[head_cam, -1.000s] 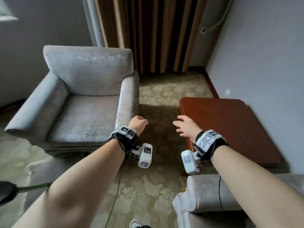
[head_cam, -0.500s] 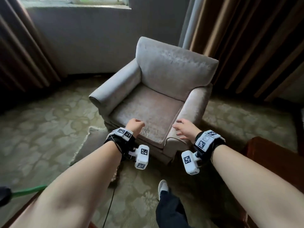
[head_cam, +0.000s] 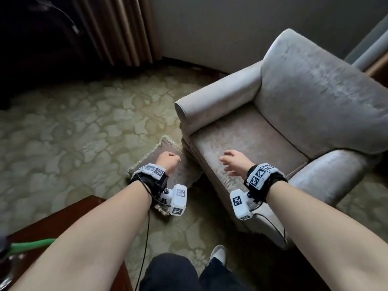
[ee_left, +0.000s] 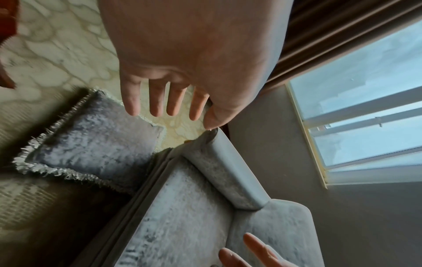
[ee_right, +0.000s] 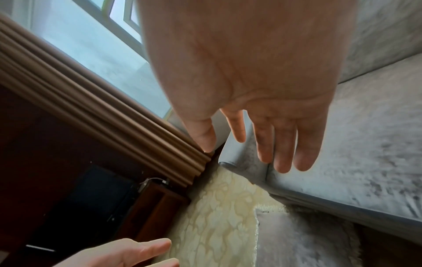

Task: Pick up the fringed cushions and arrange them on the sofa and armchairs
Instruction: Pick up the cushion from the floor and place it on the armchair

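A grey fringed cushion (head_cam: 168,147) lies on the carpet against the front left corner of the grey armchair (head_cam: 315,97). In the left wrist view the cushion (ee_left: 91,144) shows its silvery fringe along two edges. My left hand (head_cam: 169,161) hovers above it, holding nothing; its fingers (ee_left: 157,101) are straight and apart. My right hand (head_cam: 231,162) hangs over the front of the armchair seat (ee_right: 365,144), fingers (ee_right: 283,153) loosely extended and empty. The cushion's near part is hidden behind my left wrist in the head view.
A dark red wooden table (head_cam: 52,223) stands at the lower left with a green object (head_cam: 31,245) on it. Brown curtains (head_cam: 117,28) and a dark cabinet (ee_right: 91,198) line the far wall. Patterned carpet (head_cam: 73,133) spreads left of the chair. My shoe (head_cam: 218,253) is below.
The view has swung left, so the armchair now sits at the right and the cushion on the floor appears under my left hand. Both hands stay empty and keep their spacing.
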